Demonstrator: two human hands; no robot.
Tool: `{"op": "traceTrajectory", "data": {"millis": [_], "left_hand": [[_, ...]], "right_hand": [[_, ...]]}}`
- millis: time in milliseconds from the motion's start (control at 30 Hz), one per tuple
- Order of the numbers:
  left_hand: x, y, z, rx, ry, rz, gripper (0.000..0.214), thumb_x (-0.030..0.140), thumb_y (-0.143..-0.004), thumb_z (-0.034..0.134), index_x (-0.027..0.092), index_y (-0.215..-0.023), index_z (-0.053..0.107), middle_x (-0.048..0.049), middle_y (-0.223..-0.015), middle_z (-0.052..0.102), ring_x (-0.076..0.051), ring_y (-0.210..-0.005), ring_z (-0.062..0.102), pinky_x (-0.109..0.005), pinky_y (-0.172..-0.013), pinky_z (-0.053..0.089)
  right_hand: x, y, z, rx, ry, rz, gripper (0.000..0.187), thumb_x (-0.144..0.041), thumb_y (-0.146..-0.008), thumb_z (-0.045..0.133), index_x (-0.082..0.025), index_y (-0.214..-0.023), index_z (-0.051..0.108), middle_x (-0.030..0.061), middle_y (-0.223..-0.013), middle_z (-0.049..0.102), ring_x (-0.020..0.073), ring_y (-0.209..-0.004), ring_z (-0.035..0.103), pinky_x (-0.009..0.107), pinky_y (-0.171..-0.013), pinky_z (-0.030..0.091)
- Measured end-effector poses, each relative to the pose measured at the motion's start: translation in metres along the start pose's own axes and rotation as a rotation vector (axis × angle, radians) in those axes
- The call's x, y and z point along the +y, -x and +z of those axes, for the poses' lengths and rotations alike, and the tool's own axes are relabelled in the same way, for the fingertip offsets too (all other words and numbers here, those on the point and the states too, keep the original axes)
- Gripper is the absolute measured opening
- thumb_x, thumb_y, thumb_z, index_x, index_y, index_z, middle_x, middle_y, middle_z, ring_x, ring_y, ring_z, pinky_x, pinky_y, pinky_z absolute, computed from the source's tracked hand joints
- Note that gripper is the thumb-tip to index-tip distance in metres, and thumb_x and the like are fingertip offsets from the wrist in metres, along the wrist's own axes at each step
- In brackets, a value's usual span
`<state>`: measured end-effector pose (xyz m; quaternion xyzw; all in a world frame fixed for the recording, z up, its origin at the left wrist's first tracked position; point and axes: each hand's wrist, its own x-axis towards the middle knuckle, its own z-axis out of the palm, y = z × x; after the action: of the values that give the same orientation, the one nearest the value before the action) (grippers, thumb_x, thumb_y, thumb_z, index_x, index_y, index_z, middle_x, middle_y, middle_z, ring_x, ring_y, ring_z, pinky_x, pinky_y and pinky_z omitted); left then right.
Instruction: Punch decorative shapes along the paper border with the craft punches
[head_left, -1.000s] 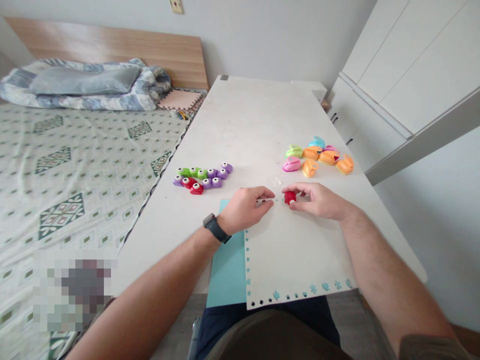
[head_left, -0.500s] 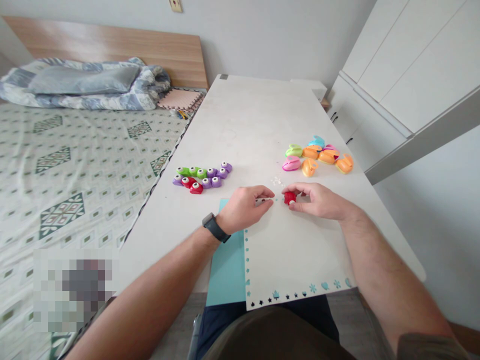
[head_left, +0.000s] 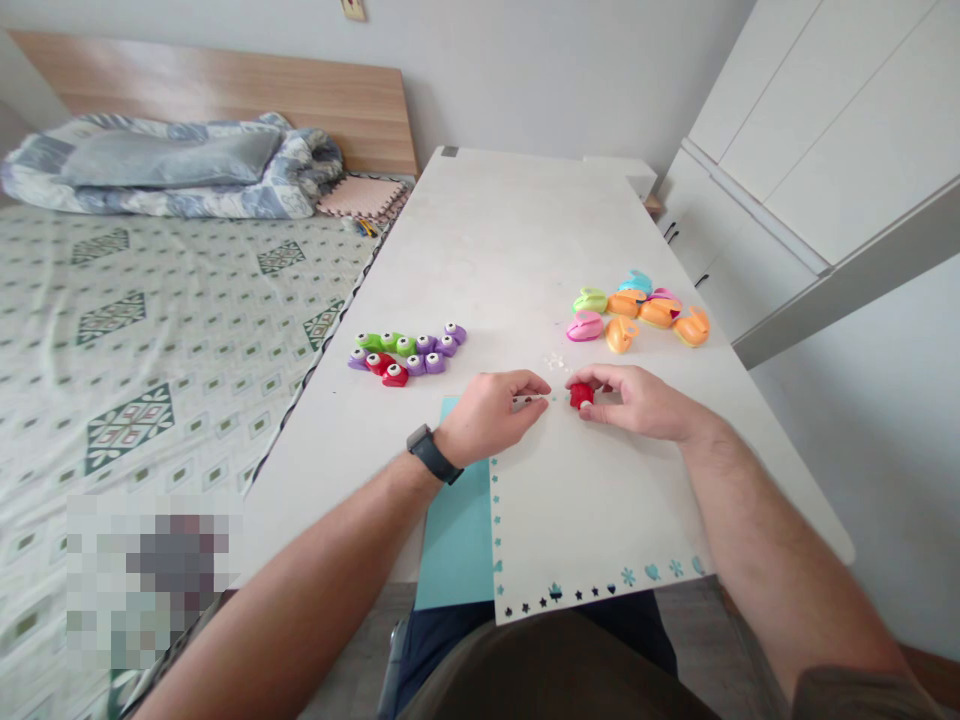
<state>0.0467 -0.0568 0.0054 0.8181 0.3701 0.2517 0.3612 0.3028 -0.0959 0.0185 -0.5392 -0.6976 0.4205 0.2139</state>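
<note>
Both hands work at the far edge of a white sheet (head_left: 592,500) on the table (head_left: 487,240). The right hand (head_left: 637,402) has its fingers clamped on a red punch (head_left: 580,396) sitting on that edge; the left hand (head_left: 487,415) pinches the sheet between its fingertips just beside it.

White table (head_left: 487,230), white sheet (head_left: 592,500) under the fingers (head_left: 525,384) (1 teal sheet (head_left: 454,530) beneath), small punches (head_left: 409,352) off to their left, bigger punches (head_left: 637,312) and paper bits (head_left: 553,361) just beyond.
</note>
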Motion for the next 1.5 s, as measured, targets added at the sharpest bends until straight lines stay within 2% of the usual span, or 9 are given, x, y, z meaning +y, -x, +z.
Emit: {"op": "traceTrajectory", "data": {"millis": [600,900,1267,1500], "left_hand": [[-0.001,0.000,0.001,-0.007,0.004,0.003,0.019,0.028,-0.091,0.063,0.022,-0.105,0.075,-0.0012,-0.105,0.079,-0.019,-0.095,0.074,-0.029,-0.088,0.057],[0.001,0.000,0.000,-0.014,0.002,0.001,0.020,0.027,-0.090,0.063,0.022,-0.105,0.075,-0.0006,-0.105,0.079,-0.018,-0.096,0.074,-0.029,-0.089,0.056],[0.002,0.000,-0.003,-0.046,-0.032,-0.024,0.022,0.029,-0.091,0.062,0.022,-0.107,0.075,-0.0014,-0.105,0.079,-0.019,-0.096,0.074,-0.029,-0.087,0.057],[0.001,0.000,-0.002,-0.030,-0.022,-0.016,0.029,0.036,-0.087,0.068,0.022,-0.113,0.073,-0.0040,-0.108,0.078,-0.021,-0.100,0.074,-0.031,-0.085,0.059]], "right_hand": [[-0.003,-0.002,0.008,0.027,-0.054,0.057,0.026,-0.025,-0.083,0.070,-0.022,-0.109,0.071,0.0035,-0.099,0.074,0.0211,-0.092,0.066,0.037,-0.089,0.051],[-0.004,-0.004,0.011,0.040,-0.104,0.057,0.025,-0.025,-0.079,0.071,-0.021,-0.104,0.072,0.0041,-0.094,0.073,0.0211,-0.090,0.065,0.037,-0.085,0.052],[-0.005,-0.004,0.013,0.046,-0.094,0.060,0.026,-0.024,-0.079,0.071,-0.022,-0.105,0.072,0.0037,-0.095,0.073,0.0209,-0.090,0.065,0.037,-0.087,0.051],[-0.005,-0.004,0.012,0.039,-0.039,0.037,0.025,-0.025,-0.079,0.070,-0.023,-0.104,0.072,0.0028,-0.095,0.073,0.0209,-0.088,0.065,0.035,-0.083,0.051]]}}
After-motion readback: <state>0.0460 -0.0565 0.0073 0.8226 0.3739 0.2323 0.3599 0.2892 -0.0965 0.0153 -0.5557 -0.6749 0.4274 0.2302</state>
